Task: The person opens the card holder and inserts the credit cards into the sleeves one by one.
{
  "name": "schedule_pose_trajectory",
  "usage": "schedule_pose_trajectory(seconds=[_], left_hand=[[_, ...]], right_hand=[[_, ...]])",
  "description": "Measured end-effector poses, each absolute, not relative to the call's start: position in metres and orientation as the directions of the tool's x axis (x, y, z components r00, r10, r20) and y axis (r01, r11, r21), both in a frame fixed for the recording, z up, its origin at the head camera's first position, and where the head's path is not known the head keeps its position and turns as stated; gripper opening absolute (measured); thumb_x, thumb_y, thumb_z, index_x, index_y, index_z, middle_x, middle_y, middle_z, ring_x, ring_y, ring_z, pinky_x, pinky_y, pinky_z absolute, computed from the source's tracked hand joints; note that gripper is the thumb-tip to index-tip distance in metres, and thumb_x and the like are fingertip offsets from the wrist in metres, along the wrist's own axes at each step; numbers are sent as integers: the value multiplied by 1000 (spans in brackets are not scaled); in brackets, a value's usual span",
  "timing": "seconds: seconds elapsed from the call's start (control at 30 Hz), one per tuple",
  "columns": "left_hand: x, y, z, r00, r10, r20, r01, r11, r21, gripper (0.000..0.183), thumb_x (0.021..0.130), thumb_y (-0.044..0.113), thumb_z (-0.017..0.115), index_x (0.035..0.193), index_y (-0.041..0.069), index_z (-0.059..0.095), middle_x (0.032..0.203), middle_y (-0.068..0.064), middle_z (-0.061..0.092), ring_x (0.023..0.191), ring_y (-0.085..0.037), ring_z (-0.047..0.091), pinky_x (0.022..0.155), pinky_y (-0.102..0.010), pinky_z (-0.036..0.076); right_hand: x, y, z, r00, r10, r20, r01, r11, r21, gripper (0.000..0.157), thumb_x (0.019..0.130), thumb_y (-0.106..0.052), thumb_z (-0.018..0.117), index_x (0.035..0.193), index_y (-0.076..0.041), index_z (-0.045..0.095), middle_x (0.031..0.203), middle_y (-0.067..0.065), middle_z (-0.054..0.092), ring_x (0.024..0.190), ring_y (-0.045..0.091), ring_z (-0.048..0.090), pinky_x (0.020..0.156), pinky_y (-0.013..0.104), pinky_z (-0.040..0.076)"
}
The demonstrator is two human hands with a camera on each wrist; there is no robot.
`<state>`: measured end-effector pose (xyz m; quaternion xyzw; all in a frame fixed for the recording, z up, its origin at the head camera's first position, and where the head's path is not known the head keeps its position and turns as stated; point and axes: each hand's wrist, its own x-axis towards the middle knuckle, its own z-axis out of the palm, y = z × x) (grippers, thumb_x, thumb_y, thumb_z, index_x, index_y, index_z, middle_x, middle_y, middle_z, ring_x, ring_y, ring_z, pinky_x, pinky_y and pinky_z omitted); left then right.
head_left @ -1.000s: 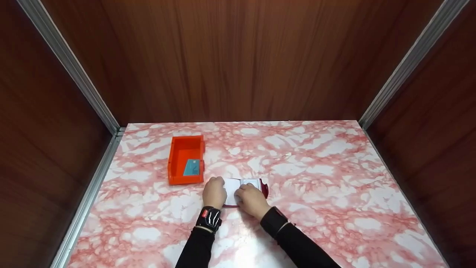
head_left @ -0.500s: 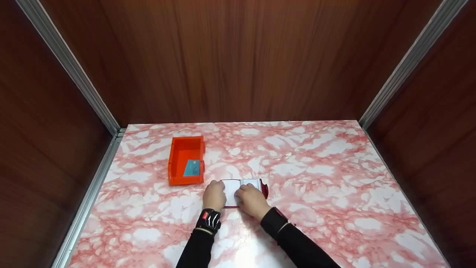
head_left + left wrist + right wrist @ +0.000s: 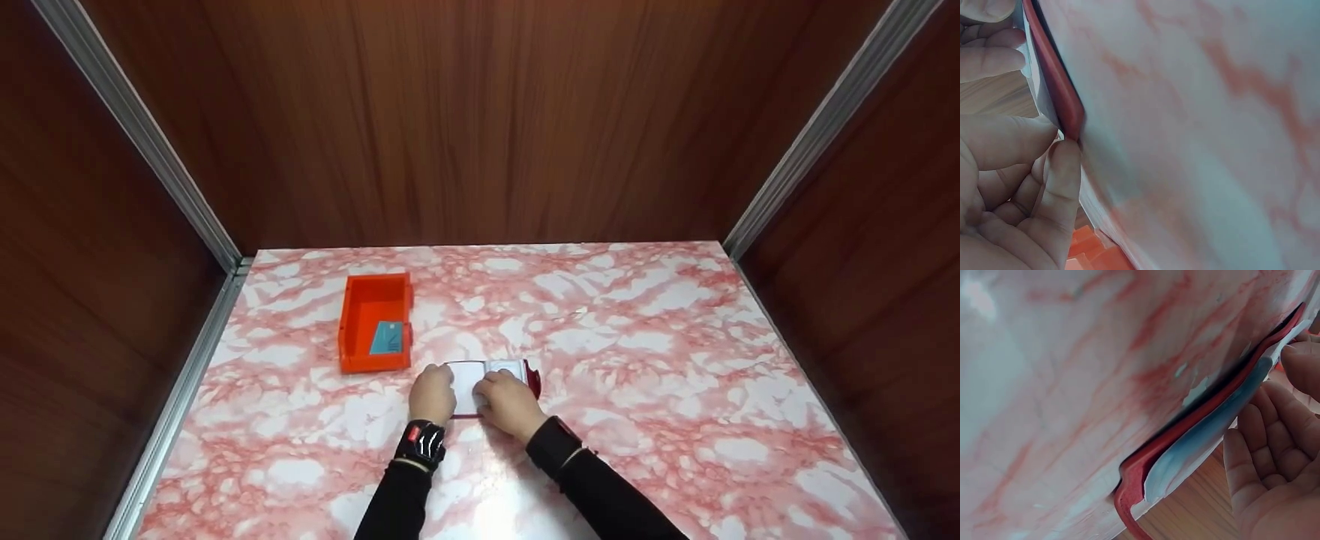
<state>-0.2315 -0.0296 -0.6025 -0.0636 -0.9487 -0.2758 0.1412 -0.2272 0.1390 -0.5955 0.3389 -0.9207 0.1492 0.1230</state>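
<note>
A card holder (image 3: 466,386) with a dark red cover lies spread open on the table, showing white leaves and a clear sleeve at its right part. At its left edge, my left hand (image 3: 433,394) pinches a corner; in the left wrist view, thumb and forefinger meet at the red cover (image 3: 1064,95) and a pale leaf. My right hand (image 3: 510,401) has curled fingers over the middle of the holder. The right wrist view shows its thumb against the white leaf, above a bluish clear sleeve (image 3: 1202,430); the exact grip there is partly hidden.
An orange bin (image 3: 345,337) stands to the left, beyond my left hand, with a teal card (image 3: 386,337) inside. Dark wood-grain panels (image 3: 480,127) enclose the back and sides of the pink-and-white marbled table (image 3: 637,390).
My left hand has shifted slightly toward me, and the white leaf's left part lies flatter than a second ago. The right hand has stayed in place.
</note>
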Motion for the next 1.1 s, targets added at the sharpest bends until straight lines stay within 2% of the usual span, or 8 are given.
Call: schedule_pose_trajectory(seconds=[0.3, 0.43, 0.6, 0.87, 1.1], left_hand=[[-232, -30, -603, -945, 36, 326, 206, 838, 506, 13, 69, -12, 65, 72, 1, 61, 71, -13, 57, 67, -36, 61, 62, -45, 49], [-231, -30, -603, -950, 25, 312, 190, 838, 512, 12, 70, -10, 67, 77, -1, 65, 74, -13, 58, 69, -36, 62, 64, -45, 50], [-231, -31, -602, -946, 33, 321, 201, 840, 505, 12, 70, -12, 65, 73, 0, 63, 72, -13, 57, 67, -36, 62, 62, -45, 49], [-230, -31, -601, -947, 29, 319, 196, 841, 505, 12, 70, -12, 67, 74, -1, 64, 73, -14, 59, 68, -36, 62, 63, -45, 50], [-229, -30, -601, -948, 35, 317, 202, 836, 510, 12, 71, -13, 64, 74, -2, 63, 72, -14, 57, 66, -37, 61, 62, -46, 50]], right_hand=[[-240, 158, -586, -784, -488, 384, -601, 752, -271, 20, 76, -8, 79, 94, -5, 71, 88, 5, 64, 85, 26, 61, 75, 37, 52], [-248, 171, -583, -809, -433, 397, -559, 776, -293, 21, 77, -8, 80, 95, -4, 72, 89, 8, 64, 85, 28, 61, 77, 39, 52], [-255, 184, -584, -840, -373, 394, -507, 797, -327, 20, 78, -6, 80, 96, -1, 72, 91, 11, 63, 87, 30, 60, 78, 41, 52], [-258, 194, -589, -852, -343, 397, -479, 817, -323, 18, 75, -2, 81, 91, -1, 71, 82, 10, 58, 79, 31, 59, 71, 43, 51], [-257, 193, -593, -861, -336, 381, -461, 832, -308, 18, 75, -3, 82, 88, -3, 71, 83, 10, 58, 79, 31, 59, 68, 43, 52]])
